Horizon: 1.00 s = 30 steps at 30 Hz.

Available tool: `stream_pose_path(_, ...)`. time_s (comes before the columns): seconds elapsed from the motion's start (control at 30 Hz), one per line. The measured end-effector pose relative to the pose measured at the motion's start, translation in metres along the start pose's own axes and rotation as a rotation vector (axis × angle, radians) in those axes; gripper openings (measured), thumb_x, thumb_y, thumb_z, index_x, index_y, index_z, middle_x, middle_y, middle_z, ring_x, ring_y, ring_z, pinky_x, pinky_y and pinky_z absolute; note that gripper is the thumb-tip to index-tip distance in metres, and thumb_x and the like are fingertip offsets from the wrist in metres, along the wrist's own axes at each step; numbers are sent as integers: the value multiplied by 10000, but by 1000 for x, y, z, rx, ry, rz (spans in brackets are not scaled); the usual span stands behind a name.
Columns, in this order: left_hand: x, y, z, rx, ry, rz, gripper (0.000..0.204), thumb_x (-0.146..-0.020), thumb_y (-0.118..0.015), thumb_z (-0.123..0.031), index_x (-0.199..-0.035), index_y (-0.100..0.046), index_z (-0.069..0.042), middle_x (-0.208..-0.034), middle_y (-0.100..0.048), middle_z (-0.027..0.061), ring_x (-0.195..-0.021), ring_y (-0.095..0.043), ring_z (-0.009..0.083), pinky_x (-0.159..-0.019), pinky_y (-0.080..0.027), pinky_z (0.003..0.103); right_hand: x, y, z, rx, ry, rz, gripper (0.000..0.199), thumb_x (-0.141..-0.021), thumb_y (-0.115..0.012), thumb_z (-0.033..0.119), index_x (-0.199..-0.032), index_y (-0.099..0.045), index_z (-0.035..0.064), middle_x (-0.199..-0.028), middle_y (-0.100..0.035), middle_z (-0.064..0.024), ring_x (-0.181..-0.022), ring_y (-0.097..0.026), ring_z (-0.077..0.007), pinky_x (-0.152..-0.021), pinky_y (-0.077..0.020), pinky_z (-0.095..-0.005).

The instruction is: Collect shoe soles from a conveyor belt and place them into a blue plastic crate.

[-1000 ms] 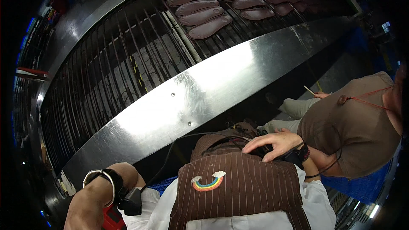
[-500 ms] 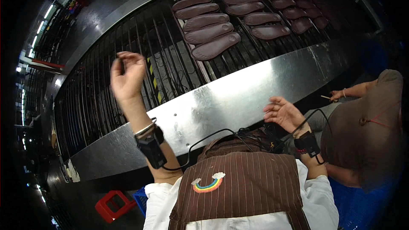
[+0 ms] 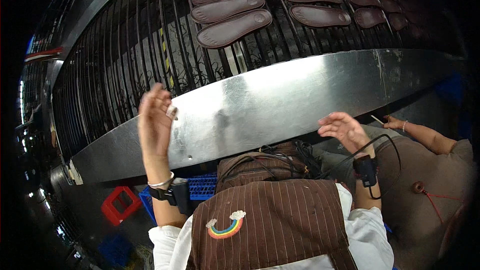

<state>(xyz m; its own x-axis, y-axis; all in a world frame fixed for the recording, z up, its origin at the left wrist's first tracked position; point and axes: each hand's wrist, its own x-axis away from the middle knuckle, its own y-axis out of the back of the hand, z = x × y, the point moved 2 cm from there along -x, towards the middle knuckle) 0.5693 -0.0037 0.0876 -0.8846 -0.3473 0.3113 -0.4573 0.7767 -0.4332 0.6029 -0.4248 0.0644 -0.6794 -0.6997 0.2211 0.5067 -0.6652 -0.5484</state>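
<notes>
My left hand (image 3: 157,117) is raised over the near metal edge, beside the dark rods. Its fingers are loosely bent and apart, blurred at the tips; a small pale patch shows by them, too smeared to name. My right hand (image 3: 346,129) hovers above the metal edge's front side, fingers loosely curled and apart, holding nothing. Brown shoe insoles lie in rows on the rods, beyond both hands. The nearest insole (image 3: 234,28) lies tilted at the end of its row, and another insole (image 3: 320,16) lies to its right.
A broad shiny metal edge (image 3: 270,87) borders the rod conveyor (image 3: 117,60). To my right, a co-worker's hand (image 3: 395,123) holds a thin stick. Black cables run from my wrist devices. A red plastic stool (image 3: 120,205) and a blue crate (image 3: 202,185) stand low on the left.
My left hand has drawn back from over the rods toward the metal edge. The view has shifted, and the insoles appear higher. My right hand stays about where it was.
</notes>
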Motion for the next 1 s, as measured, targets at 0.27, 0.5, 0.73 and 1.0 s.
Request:
stream_pose_path(0.27, 152, 40, 138, -1067, 429, 1125, 547, -827, -545, -359, -1219, -421, 2, -1207, -471, 186, -1122, -451, 304, -945, -364, 370, 1, -54, -86, 80, -295, 30, 495, -837, -551, 305, -1208, -409, 10, -1147, -489, -188, -1044, -510, -257, -870, -426, -373)
stream_pose_path(0.5, 179, 56, 112, -1143, 194, 1281, 369, -807, -579, -253, -1073, -558, 0, -1034, -594, 147, -943, -577, 279, -824, -456, 332, 18, -82, -212, 580, -705, 51, 751, -772, -625, 406, -1323, -271, 38, -1215, -461, -167, -1043, -492, -260, -887, -397, -371)
stream_pose_path(0.73, 181, 92, 53, -735, 441, 801, 193, -774, -638, -156, -910, -610, -22, -749, -623, 47, -711, -571, 88, -623, -448, 237, 40, -99, -154, -161, -261, -19, 447, -765, -628, 123, -1182, -473, 84, -910, -559, -131, -715, -562, -193, -707, -473, -316)
stream_pose_path(1.0, 205, 90, 31, -985, 540, 887, 233, -806, -600, -230, -887, -622, -13, -722, -635, 125, -643, -622, 172, -579, -474, 282, 66, -90, -111, 7, -268, -85, 312, -843, -545, 301, -1007, -503, 38, -894, -585, -117, -777, -598, -208, -698, -485, -327)
